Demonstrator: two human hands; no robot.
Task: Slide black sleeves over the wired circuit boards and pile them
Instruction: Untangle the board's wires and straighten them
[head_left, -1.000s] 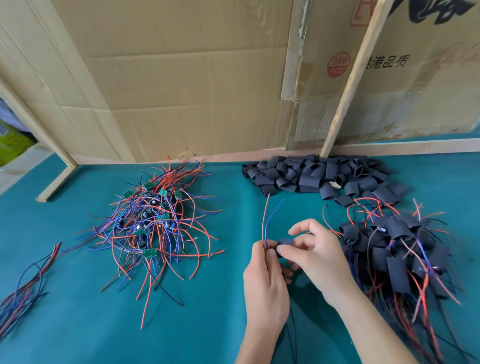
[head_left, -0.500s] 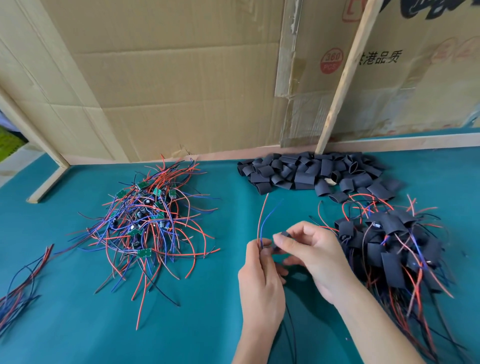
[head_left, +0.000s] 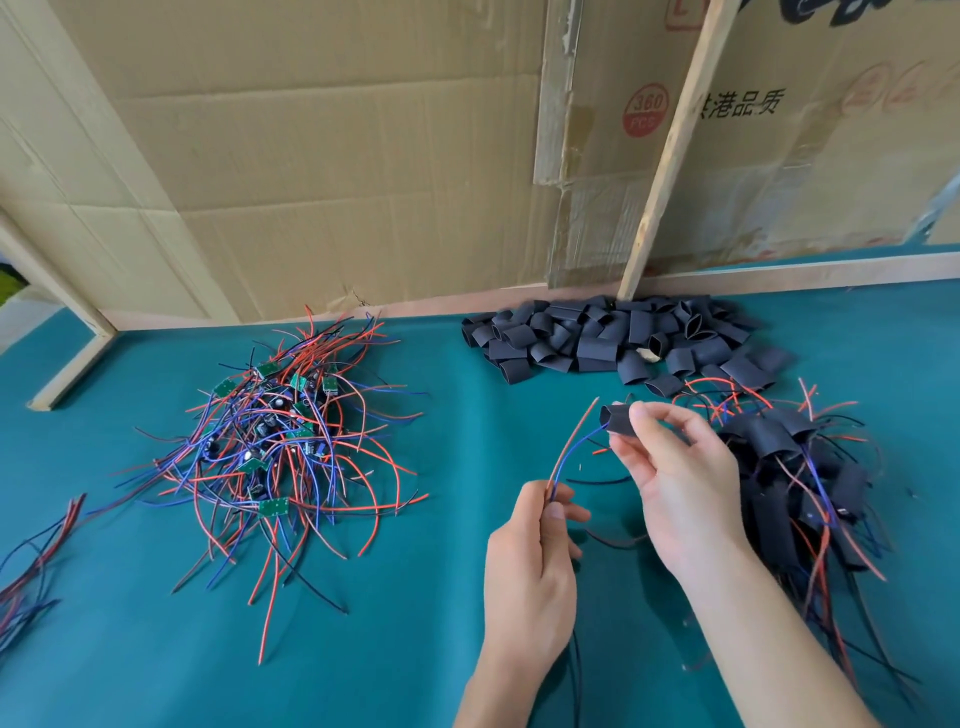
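From the head view, a black sleeve (head_left: 618, 420) is pinched between thumb and forefinger of the right hand (head_left: 675, 467), held up above the counter (head_left: 441, 597). A red and blue wire pair (head_left: 569, 452) runs out of the sleeve's open end toward 7 o'clock, where it is pinched in the curled fingers of the left hand (head_left: 530, 577). The circuit board itself cannot be seen; it is judged to be inside the sleeve already, or nearly so.

The sleeving step is judged to be in hand, close to its end. At 9 o'clock of the hands, the heap of bare wired boards (head_left: 280, 441) is lying, well apart. At 12 o'clock, against the cardboard wall (head_left: 337, 182), the stock of empty sleeves (head_left: 613, 338) is spread. At 3 o'clock, just beside the right hand, the finished pile (head_left: 800, 478) is found.

Next, a last seating of the sleeve is likely called for, then release onto the finished pile.
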